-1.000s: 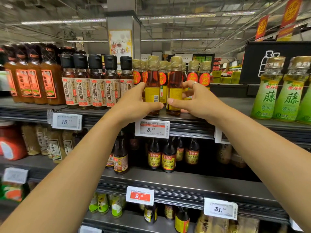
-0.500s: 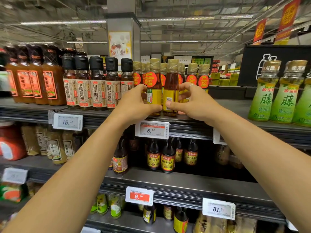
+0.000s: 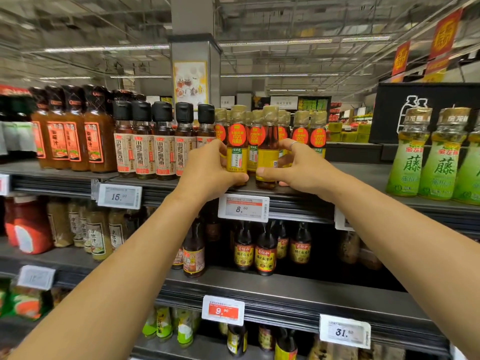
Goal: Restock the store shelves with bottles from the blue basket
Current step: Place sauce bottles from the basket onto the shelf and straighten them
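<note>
Amber bottles (image 3: 237, 152) clamped by left hand (image 3: 210, 172) and right hand (image 3: 298, 170), whose fingers hide their labels' edges.

Price tags (image 3: 243, 209) read 8.60, 15.00, 9.90, 31.50.

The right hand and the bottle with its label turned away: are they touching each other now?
Touching. The head view shows the right hand curled round the bottle, thumb across its lower front, fingers behind it on the shelf.
</note>
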Action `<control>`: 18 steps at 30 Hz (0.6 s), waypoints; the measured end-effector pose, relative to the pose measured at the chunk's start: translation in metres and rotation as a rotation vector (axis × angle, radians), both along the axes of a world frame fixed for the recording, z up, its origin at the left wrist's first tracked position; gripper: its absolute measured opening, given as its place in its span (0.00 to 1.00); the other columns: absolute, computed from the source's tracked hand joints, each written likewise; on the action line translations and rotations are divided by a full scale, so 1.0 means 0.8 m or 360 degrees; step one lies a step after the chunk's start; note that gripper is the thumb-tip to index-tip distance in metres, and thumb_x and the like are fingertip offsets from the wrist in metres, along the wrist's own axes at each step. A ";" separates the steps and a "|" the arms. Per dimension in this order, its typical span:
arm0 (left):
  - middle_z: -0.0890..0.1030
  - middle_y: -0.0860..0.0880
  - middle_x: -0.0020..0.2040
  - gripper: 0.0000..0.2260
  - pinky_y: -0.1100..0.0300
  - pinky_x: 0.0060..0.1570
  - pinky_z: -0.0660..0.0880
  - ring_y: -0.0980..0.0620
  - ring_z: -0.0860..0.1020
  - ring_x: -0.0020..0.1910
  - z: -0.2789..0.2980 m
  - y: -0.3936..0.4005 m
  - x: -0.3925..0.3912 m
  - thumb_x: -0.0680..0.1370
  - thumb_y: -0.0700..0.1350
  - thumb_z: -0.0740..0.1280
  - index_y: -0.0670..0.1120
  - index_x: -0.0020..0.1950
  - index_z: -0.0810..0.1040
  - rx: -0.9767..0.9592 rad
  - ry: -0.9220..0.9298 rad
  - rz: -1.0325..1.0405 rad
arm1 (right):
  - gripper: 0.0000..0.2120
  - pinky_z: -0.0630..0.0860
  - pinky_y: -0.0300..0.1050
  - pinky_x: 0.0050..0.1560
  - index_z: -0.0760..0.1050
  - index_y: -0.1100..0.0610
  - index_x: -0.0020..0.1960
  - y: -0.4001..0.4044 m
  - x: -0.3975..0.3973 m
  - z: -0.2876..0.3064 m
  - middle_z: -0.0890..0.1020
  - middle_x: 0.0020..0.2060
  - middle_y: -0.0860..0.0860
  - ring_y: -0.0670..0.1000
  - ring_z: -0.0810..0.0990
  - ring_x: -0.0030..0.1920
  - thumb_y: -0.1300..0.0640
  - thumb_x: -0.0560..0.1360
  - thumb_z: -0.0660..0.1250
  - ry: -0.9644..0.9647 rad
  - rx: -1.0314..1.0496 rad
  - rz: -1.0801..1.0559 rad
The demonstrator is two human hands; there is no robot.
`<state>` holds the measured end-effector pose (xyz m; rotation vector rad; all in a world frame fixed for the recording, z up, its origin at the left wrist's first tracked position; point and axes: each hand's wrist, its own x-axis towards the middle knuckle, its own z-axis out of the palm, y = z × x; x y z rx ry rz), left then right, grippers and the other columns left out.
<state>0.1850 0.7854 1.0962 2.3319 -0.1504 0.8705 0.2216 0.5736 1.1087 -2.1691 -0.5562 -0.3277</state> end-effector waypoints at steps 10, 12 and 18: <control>0.79 0.58 0.43 0.25 0.71 0.36 0.70 0.62 0.78 0.42 -0.016 0.003 0.004 0.66 0.54 0.83 0.50 0.56 0.77 -0.0099 -0.0136 0.0119 | 0.29 0.84 0.52 0.51 0.70 0.51 0.65 0.026 0.013 0.006 0.80 0.48 0.47 0.48 0.82 0.49 0.55 0.70 0.81 0.0028 0.0100 -0.0048; 0.80 0.57 0.44 0.24 0.72 0.35 0.68 0.61 0.78 0.42 -0.017 0.004 0.006 0.66 0.54 0.83 0.49 0.57 0.79 -0.0118 -0.0156 0.0142 | 0.32 0.83 0.54 0.54 0.69 0.48 0.68 0.030 0.015 0.007 0.78 0.48 0.45 0.49 0.82 0.50 0.52 0.70 0.80 -0.0030 -0.0001 -0.0080; 0.82 0.53 0.45 0.22 0.70 0.38 0.73 0.56 0.81 0.44 -0.021 0.003 0.012 0.67 0.51 0.82 0.47 0.57 0.81 -0.0140 -0.0253 0.0236 | 0.39 0.81 0.53 0.55 0.64 0.50 0.77 0.040 0.013 0.004 0.80 0.48 0.46 0.50 0.83 0.48 0.46 0.72 0.78 -0.0166 -0.0142 -0.0150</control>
